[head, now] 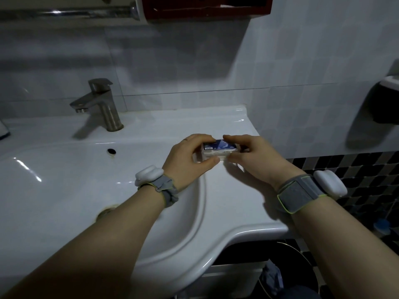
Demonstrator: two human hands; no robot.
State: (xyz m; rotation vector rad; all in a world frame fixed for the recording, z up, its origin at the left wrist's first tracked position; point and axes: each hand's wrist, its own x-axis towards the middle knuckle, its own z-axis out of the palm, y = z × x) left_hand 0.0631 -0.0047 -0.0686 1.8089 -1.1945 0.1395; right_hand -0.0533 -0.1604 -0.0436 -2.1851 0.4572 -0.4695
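Where the frame cuts an item off, I log it as partial.

- Wall [291, 72]: pale square tiles, matt and dim, with a dark mosaic band [356, 169] at lower right.
- Washbasin [216, 124]: white glazed ceramic with a rounded bowl and a flat ledge on the right. Its left side runs out of view, and both forearms cover part of it.
- Cabinet [207, 9]: glossy red, underside only, cut by the top edge.
- Faucet [101, 104]: brushed metal, cylindrical body, flat lever.
- Wall holder [386, 100]: dark and mostly cut off at the right edge. I cannot tell what it is.
- Left hand [185, 160]: thumb and fingers curled round the packet's left end.
- Right hand [252, 158]: pinches the right end and hides it.
- Wristbands [166, 188]: grey fabric, each with a smooth white pod.
- Packet [220, 147]: small and rectangular, with a blue printed top and whitish sides. The print is too small to read. It sits at the ledge, right of the bowl. I cannot tell whether it touches the ledge.
- Drain [105, 212]: stained rim, half hidden by the left forearm.
- Overflow hole [111, 151]: small, dark, oval.
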